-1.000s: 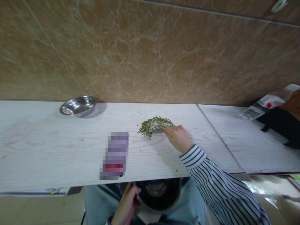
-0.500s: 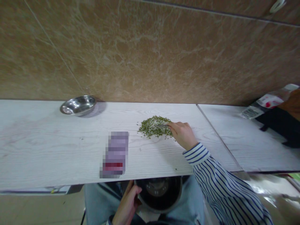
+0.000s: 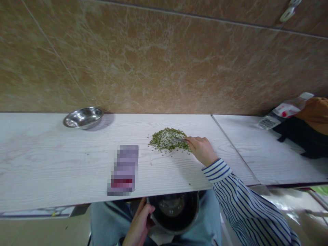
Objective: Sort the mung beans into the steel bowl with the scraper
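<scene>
My right hand [image 3: 201, 149], in a blue-striped sleeve, rests on the white wooden table [image 3: 51, 164] at the right edge of a pile of small green beans [image 3: 166, 139]. Its fingers are closed on a small metal utensil [image 3: 179, 139] whose tip lies in the pile. Below the table's front edge my left hand [image 3: 139, 223] grips the rim of a dark metal pot [image 3: 174, 212] held on my lap.
A steel bowl [image 3: 83, 118] stands at the back left against the brown tiled wall. A blurred-out flat item [image 3: 123, 169] lies near the front edge. At the far right are a plastic packet [image 3: 284, 112] and dark and orange cloth [image 3: 307, 133].
My right hand has drawn back from on top of the pile to its right edge, and the beans are spread a little flatter. The left hand stays on the pot.
</scene>
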Demonstrator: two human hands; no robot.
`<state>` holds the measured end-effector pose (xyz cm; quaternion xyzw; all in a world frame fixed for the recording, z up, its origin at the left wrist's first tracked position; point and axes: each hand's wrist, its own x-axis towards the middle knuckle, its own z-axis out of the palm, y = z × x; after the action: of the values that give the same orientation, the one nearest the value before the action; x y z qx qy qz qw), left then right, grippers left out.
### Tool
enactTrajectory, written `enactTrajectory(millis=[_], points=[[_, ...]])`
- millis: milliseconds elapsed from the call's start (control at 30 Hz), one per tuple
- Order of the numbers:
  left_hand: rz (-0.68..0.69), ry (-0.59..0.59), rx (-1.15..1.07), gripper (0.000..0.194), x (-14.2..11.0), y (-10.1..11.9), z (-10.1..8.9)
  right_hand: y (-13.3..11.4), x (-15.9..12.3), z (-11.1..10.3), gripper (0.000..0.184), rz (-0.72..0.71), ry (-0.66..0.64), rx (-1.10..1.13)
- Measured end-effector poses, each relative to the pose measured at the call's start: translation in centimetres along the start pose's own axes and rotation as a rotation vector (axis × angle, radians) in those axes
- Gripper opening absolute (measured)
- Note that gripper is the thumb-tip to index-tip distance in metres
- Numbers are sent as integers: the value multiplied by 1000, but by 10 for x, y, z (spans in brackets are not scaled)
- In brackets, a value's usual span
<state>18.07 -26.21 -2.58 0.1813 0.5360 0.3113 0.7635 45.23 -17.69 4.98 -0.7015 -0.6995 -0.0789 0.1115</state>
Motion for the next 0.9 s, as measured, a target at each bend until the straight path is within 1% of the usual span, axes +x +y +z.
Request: enactTrajectory(millis=[133, 267, 367, 467, 633, 833, 900], points=[[11, -13, -5, 49, 0, 0, 2, -2, -5, 0, 23, -59, -29, 26], [-1, -5, -3, 43, 1, 0, 3, 2, -7, -1, 23, -16, 9, 58], [-3, 0, 10, 36, 2, 0, 4, 4, -8, 0, 24, -11, -4, 56], [5, -10, 14, 40, 2, 0, 4, 0, -11, 1, 25, -49, -30, 61], [-2, -18, 14, 48, 0, -2, 3, -7, -17, -1, 24, -76, -16, 45], [5, -14, 35, 50, -2, -1, 6, -9, -24, -5, 22, -120, -27, 24], [1, -13, 33, 49, -1, -1, 7, -9, -26, -7, 22, -113, -17, 23]])
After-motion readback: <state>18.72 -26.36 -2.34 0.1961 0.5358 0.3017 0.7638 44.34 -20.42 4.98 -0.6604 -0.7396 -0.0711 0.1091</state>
